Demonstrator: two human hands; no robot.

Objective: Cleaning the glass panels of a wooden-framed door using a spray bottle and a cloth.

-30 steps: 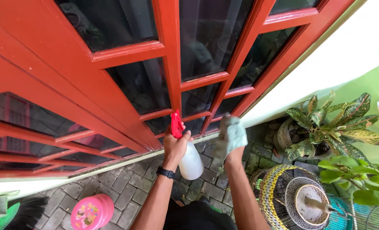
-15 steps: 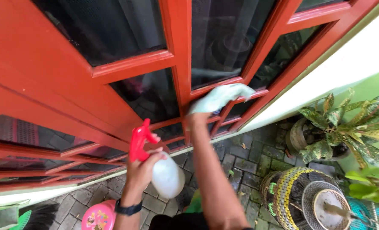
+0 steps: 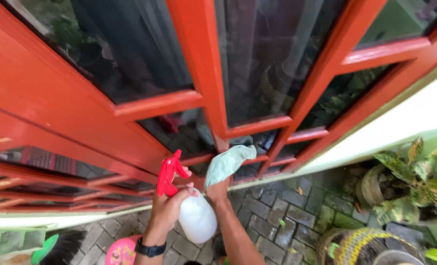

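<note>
Cloth (image 3: 227, 164) dropped from the upper pane to the lowest glass pane (image 3: 248, 169) by the red frame (image 3: 204, 73); your right hand (image 3: 218, 189) gripped it there. Left hand (image 3: 168, 208) clenched the spray bottle (image 3: 196, 218), nozzle up, above paving (image 3: 287, 216).

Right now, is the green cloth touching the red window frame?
Touching. The head view shows the right hand pressing the green cloth against the red window frame, with no gap visible.
</note>
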